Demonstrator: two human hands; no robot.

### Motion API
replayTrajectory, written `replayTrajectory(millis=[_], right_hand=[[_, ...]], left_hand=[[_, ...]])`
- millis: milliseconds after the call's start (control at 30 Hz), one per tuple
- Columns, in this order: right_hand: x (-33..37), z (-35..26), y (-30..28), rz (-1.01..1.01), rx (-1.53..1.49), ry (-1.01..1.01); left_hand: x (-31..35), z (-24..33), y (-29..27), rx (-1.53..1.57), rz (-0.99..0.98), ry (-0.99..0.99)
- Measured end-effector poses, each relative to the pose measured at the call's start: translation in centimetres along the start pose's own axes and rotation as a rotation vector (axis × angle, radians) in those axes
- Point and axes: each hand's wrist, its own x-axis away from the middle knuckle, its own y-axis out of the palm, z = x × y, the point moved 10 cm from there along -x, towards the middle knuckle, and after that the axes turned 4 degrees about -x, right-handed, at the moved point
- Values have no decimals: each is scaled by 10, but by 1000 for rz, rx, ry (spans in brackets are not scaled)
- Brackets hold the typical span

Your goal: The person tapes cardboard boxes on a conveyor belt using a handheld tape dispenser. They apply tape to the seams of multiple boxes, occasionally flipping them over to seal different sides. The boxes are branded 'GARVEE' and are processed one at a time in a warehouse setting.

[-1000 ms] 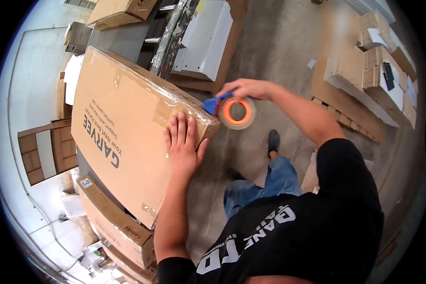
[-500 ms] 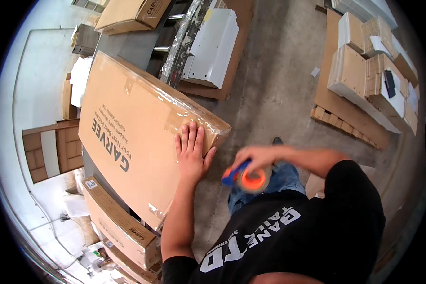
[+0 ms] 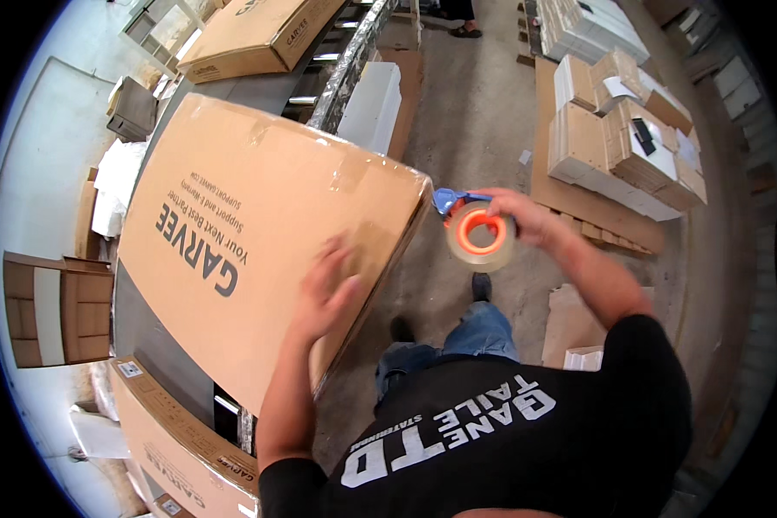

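A large flat cardboard box (image 3: 259, 216) lies on the conveyor to my left, with clear tape along its far edge and near corner. Over its top, close to the right side, is my left hand (image 3: 326, 289), slightly blurred, fingers apart and holding nothing; whether it touches the cardboard I cannot tell. My right hand (image 3: 520, 216) grips a tape dispenser (image 3: 451, 202) with a blue head and an orange hub carrying a roll of clear tape. The dispenser is just off the box's right corner.
More cartons lie on the conveyor, one beyond (image 3: 263, 39) and one nearer me (image 3: 181, 440). White panels (image 3: 373, 108) stand beside the rollers. Stacked boards (image 3: 578, 147) rest on a pallet at right. Another person's foot (image 3: 465, 32) shows at the far end.
My right hand has brought the tape dispenser up and forward to the box's corner. My left hand has slid back toward me from that corner. The view has shifted.
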Motion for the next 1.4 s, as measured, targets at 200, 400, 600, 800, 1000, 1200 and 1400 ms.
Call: replayTrajectory(millis=[200, 400, 600, 800, 1000, 1200, 1400], right_hand=[[27, 55, 90, 553, -106, -471], [56, 193, 217, 358, 80, -391], [60, 225, 262, 324, -11, -370], [61, 183, 213, 404, 23, -506], [136, 326, 313, 210, 301, -341], [80, 410, 436, 404, 237, -531], [-4, 414, 562, 63, 839, -693]], left_hand=[[331, -193, -197, 149, 1059, -687], [397, -271, -88, 1152, 996, -596], [381, -252, -64, 1338, 943, -534], [327, -204, -10, 958, 1024, -637], [404, -212, -56, 312, -24, -574], [500, -149, -212, -14, -50, -425], [617, -213, -267, 30, 152, -481]])
